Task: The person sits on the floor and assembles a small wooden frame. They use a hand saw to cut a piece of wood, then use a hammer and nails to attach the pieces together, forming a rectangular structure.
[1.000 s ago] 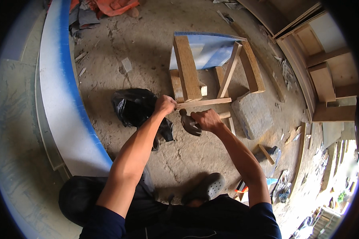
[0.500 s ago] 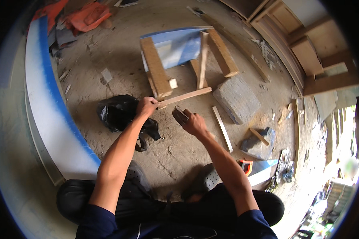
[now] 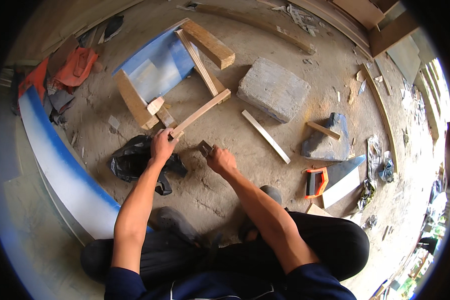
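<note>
My left hand (image 3: 163,143) grips the near end of a thin wooden slat (image 3: 200,113) that lies across a small wooden frame (image 3: 175,80) with a blue-white panel on the dirt floor. My right hand (image 3: 220,159) is closed around a dark hammer (image 3: 205,148), its head just right of the slat's end and close to my left fingers. I squat over the work with both forearms reaching forward.
A black plastic bag (image 3: 135,161) lies under my left wrist. A grey stone block (image 3: 273,89) sits right of the frame, a loose white slat (image 3: 265,136) beside it. A handsaw with orange handle (image 3: 335,177) lies at right. A curved blue-white board (image 3: 60,165) runs along the left.
The view has swung, so the frame now sits higher and to the left. My right hand with the hammer has dropped a little away from the slat. My left hand stays on the slat's end.
</note>
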`<action>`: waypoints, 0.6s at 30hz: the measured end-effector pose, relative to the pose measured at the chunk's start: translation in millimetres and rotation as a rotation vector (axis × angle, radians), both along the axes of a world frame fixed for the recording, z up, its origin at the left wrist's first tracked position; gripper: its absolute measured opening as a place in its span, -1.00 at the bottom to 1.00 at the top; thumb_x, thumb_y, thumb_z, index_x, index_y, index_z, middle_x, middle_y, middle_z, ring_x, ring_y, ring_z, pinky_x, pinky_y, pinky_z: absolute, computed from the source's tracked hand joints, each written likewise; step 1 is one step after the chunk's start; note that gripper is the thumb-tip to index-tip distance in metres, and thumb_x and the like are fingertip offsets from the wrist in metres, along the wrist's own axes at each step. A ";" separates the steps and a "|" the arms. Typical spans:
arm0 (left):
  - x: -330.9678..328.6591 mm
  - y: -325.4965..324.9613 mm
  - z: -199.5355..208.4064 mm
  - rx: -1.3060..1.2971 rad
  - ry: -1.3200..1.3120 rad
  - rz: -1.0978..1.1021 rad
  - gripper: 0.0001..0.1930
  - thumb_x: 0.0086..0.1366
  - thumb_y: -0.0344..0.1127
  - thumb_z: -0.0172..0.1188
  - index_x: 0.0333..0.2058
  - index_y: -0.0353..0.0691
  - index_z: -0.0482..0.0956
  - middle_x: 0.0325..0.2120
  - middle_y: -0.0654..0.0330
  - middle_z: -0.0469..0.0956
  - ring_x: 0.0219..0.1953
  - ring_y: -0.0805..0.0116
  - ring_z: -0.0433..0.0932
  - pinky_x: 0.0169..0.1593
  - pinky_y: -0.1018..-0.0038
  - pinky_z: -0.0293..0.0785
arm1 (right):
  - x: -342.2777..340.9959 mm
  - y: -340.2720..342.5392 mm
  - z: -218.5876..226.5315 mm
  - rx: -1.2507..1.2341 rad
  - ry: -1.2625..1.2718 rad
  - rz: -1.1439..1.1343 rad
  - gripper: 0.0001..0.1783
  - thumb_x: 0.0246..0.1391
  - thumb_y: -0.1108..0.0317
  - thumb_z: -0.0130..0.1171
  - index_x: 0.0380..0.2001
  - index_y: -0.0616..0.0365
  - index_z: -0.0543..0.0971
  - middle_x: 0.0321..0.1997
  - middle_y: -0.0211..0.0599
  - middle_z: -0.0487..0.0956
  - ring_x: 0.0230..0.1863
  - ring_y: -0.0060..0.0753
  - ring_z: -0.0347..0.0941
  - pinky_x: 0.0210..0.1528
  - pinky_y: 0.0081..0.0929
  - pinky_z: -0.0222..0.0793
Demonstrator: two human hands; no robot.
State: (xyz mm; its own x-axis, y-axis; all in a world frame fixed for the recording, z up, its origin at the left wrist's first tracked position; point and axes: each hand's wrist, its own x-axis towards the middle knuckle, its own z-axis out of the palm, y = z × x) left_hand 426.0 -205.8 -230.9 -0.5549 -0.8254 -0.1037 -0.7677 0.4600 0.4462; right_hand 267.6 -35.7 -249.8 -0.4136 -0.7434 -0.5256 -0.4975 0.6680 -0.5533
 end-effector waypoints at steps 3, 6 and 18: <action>0.3 2.9 -5.1 -0.031 0.065 0.030 -0.63 0.09 -0.32 0.35 -0.10 -0.25 0.58 -0.20 0.06 0.55 -0.13 0.00 0.53 -0.10 0.24 0.46 | -0.7 2.0 -2.9 -0.019 -0.022 -0.013 -0.60 0.07 0.08 0.08 -0.09 0.07 0.46 -0.30 0.06 0.62 -0.21 0.15 0.56 -0.19 -0.03 0.50; -0.2 7.4 -9.5 -0.134 0.076 0.003 -0.69 0.13 -0.31 0.31 -0.13 -0.26 0.60 -0.20 0.08 0.52 -0.12 0.02 0.52 -0.10 0.24 0.46 | -2.7 7.1 -9.3 -0.051 -0.035 -0.028 -0.59 0.09 0.08 0.09 -0.09 0.10 0.44 -0.29 0.07 0.62 -0.21 0.16 0.57 -0.18 -0.02 0.50; -0.9 15.4 -20.1 -0.293 -0.002 -0.057 -0.70 0.22 -0.31 0.22 -0.08 -0.23 0.49 -0.14 0.11 0.45 -0.09 0.02 0.49 -0.08 0.24 0.45 | 0.0 12.7 -22.8 -0.090 -0.119 -0.106 -0.59 -0.03 0.14 0.19 -0.11 0.05 0.48 -0.29 0.10 0.61 -0.18 0.21 0.53 -0.14 -0.02 0.48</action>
